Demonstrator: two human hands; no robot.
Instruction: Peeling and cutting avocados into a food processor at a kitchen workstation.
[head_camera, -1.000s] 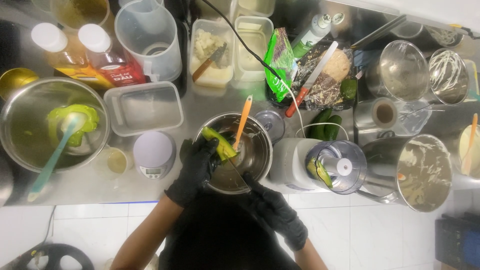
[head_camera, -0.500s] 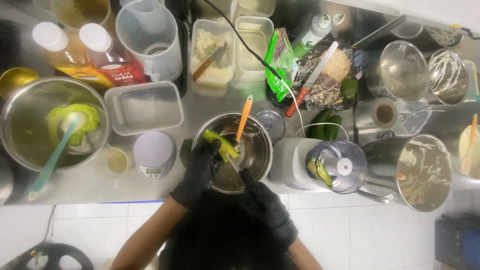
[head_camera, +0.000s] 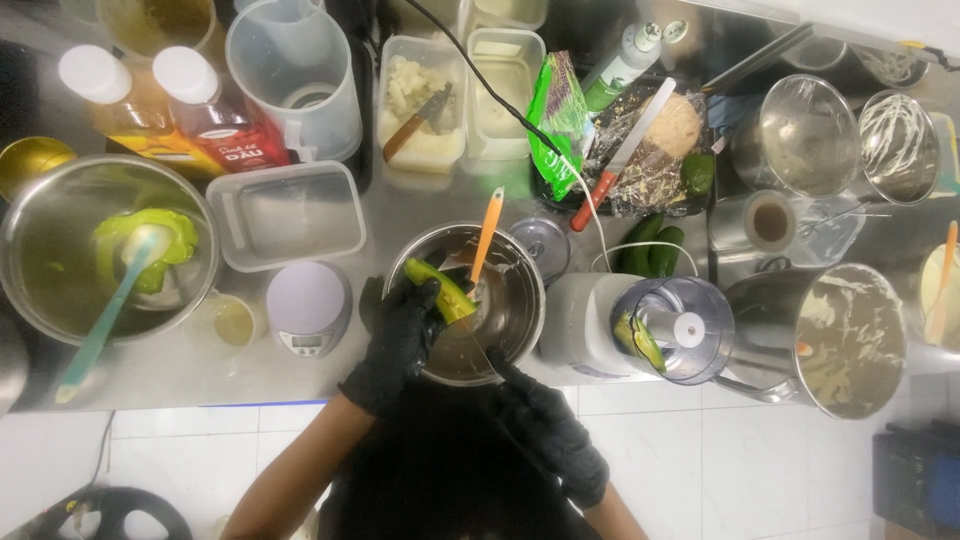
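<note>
Left hand (head_camera: 400, 340) grips green pepper (head_camera: 440, 290) over steel bowl (head_camera: 520, 320) | right hand (head_camera: 550, 435) clasps knife (head_camera: 483, 357), blade hard to make out

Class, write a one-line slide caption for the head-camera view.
Black-gloved left hand holds a green vegetable piece over a steel bowl; right hand grips a knife.

Single head-worn view, looking straight down, fairly close, over steel counter (head_camera: 400, 205), white tiled floor (head_camera: 700, 450) below
</note>
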